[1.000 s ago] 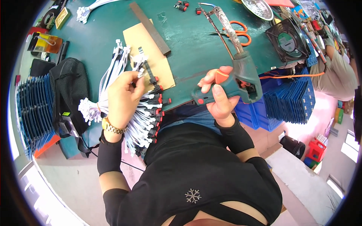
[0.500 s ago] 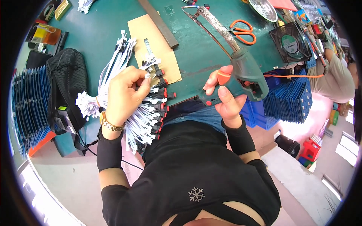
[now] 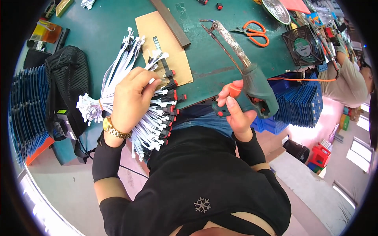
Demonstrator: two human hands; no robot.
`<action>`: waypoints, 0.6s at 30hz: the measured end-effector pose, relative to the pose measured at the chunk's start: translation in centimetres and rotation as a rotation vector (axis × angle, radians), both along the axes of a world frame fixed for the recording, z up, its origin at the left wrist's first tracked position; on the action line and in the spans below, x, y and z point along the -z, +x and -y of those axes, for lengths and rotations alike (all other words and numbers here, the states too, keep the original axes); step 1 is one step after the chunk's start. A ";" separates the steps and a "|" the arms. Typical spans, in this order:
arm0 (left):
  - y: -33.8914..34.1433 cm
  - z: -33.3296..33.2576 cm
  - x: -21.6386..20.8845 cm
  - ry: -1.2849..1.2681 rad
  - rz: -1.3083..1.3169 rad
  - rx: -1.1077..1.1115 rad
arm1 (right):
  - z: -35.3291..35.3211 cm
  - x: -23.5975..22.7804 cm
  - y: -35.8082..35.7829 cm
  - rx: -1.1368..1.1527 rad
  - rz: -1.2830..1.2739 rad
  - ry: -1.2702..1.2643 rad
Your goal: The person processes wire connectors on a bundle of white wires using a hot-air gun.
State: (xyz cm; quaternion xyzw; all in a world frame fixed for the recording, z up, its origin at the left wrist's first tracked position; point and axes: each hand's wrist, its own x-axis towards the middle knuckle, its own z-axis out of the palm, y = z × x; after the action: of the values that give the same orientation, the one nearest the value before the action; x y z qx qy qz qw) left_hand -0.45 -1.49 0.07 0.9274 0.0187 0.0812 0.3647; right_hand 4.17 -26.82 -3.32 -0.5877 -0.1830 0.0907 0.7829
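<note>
In my right hand point(image 3: 239, 118) is a green soldering gun point(image 3: 258, 88), a finger at its orange trigger point(image 3: 235, 89). Its stained metal barrel points up and left over the table, with a thin wire feed tube alongside. My left hand point(image 3: 132, 94) pinches a white-plugged cable point(image 3: 152, 81) between thumb and fingertips. Under and around that hand spread many white cables point(image 3: 145, 133), banded into a bundle point(image 3: 89, 108) at the left. A row of small black-and-red switches point(image 3: 170, 112) lies along the table's front edge, beside the cable ends. The gun's tip is apart from the cables.
A cardboard sheet point(image 3: 184, 70) lies under a dark bar point(image 3: 173, 25). Orange-handled scissors point(image 3: 258, 34), a black fan point(image 3: 303, 46) and a metal dish point(image 3: 277, 11) stand farther right. Blue racks point(image 3: 301, 104) and a black mesh bag point(image 3: 67, 86) flank the table. Another person point(image 3: 346, 86) sits at right.
The soldering gun has dropped slightly, its tip shifting right and down. My left hand has shifted slightly left and still pinches the cable. The whole view has moved a little.
</note>
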 end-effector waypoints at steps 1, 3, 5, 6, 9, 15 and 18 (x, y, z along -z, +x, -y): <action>0.0 0.0 0.3 0.002 0.069 0.001 | 0.2 0.0 -0.2 -0.001 0.004 -0.002; 0.0 0.1 0.2 0.002 0.141 0.000 | 0.6 0.2 -0.5 -0.014 0.034 -0.045; 0.0 0.2 0.0 0.084 0.137 -0.014 | 0.9 0.7 -0.7 -0.017 0.038 -0.086; -0.2 0.2 0.1 0.082 0.136 -0.016 | 1.0 0.8 -0.7 -0.019 0.045 -0.126; -0.7 0.4 0.2 0.348 0.162 0.040 | 1.3 0.6 -0.9 -0.039 0.084 -0.194; -0.4 0.0 0.7 0.367 0.141 -0.049 | 1.6 0.9 -0.7 -0.089 0.137 -0.201; -0.1 0.0 0.0 0.100 0.055 -0.113 | 1.7 0.9 -0.7 -0.120 0.156 -0.220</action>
State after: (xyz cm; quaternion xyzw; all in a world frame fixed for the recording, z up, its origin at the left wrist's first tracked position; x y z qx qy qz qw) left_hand -0.51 -1.47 0.12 0.9393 0.0570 0.1280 0.3132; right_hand 3.43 -28.50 -4.23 -0.6633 -0.2672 0.1111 0.6901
